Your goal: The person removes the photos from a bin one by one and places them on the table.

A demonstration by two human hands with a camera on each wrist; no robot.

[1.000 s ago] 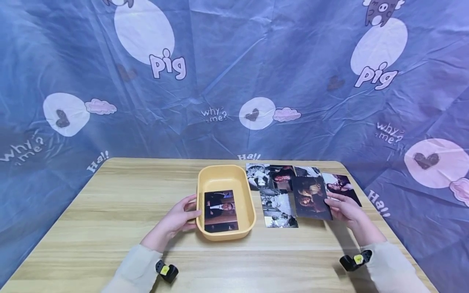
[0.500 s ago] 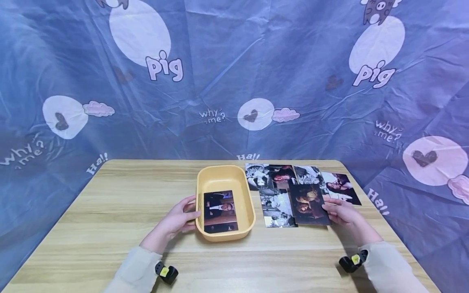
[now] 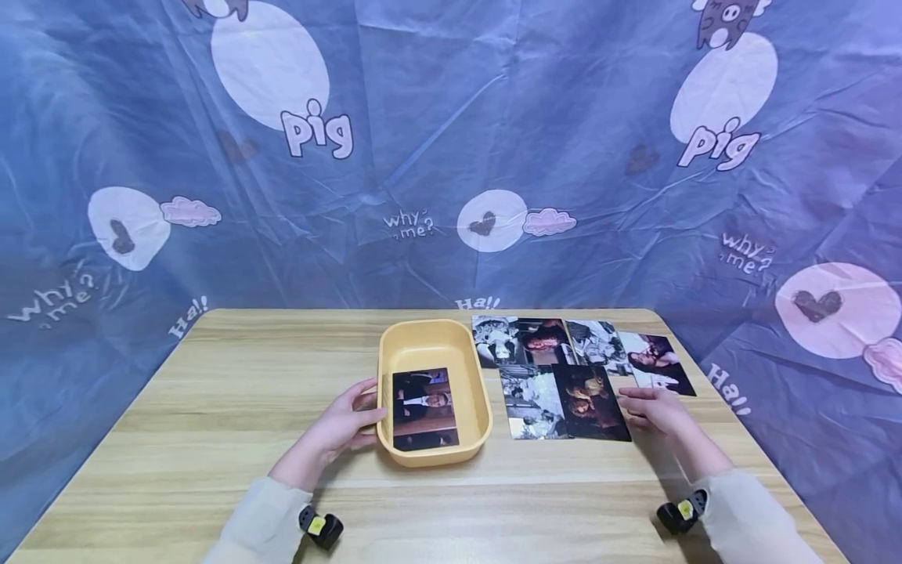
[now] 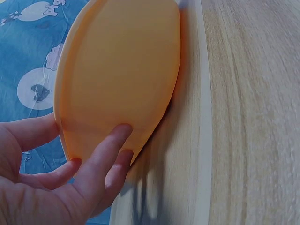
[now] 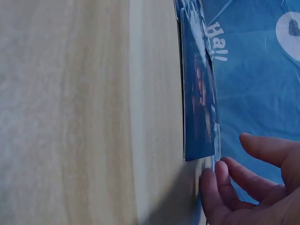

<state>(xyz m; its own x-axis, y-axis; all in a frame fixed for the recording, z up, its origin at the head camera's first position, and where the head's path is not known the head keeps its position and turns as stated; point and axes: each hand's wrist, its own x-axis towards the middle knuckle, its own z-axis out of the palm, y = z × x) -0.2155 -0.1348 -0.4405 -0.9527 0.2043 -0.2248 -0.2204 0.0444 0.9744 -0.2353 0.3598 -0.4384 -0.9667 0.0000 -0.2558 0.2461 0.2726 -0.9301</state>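
Observation:
A yellow tray stands mid-table with one dark photo lying in it. My left hand holds the tray's left wall, thumb at the rim and fingers against the outside. Right of the tray, several photos lie on the table. The nearest one, a dark photo, lies flat beside a black-and-white photo. My right hand rests at the dark photo's right edge, its fingers relaxed and pinching nothing.
Several more photos lie in a row along the far edge of the wooden table. A blue printed sheet hangs behind and to both sides. Bare wood lies on the left and along the near edge.
My right hand has brought the dark photo down and leftward until it lies flat on the table, then released it. My left hand and the tray have stayed put.

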